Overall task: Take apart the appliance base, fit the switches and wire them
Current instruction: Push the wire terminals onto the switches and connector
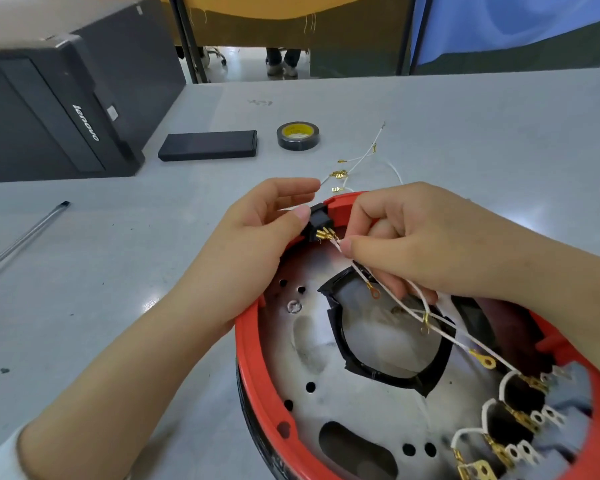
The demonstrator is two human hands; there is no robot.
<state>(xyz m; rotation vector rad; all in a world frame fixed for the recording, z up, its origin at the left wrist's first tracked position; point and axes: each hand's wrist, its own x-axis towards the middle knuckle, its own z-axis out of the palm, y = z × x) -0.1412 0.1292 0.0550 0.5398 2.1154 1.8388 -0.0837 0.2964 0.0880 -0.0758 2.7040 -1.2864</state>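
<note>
The appliance base (326,393) lies open side up at the bench's (465,133) near right edge — a red plastic ring around a scuffed metal plate with round holes and a tape-edged opening in the middle. A black switch (318,221) sits in the ring's far rim, brass tabs pointing inward. The left hand (257,237) pinches this switch, thumb on top, fingers curled behind. The right hand (413,237) pinches a white wire (388,289) between thumb and forefinger right at the tabs; its other fingers are curled. More switches (520,420) (linked by short white loops) line the near right rim. Loose wires (361,161) lie beyond the base, black tape (298,135) toward the far edge.
</note>
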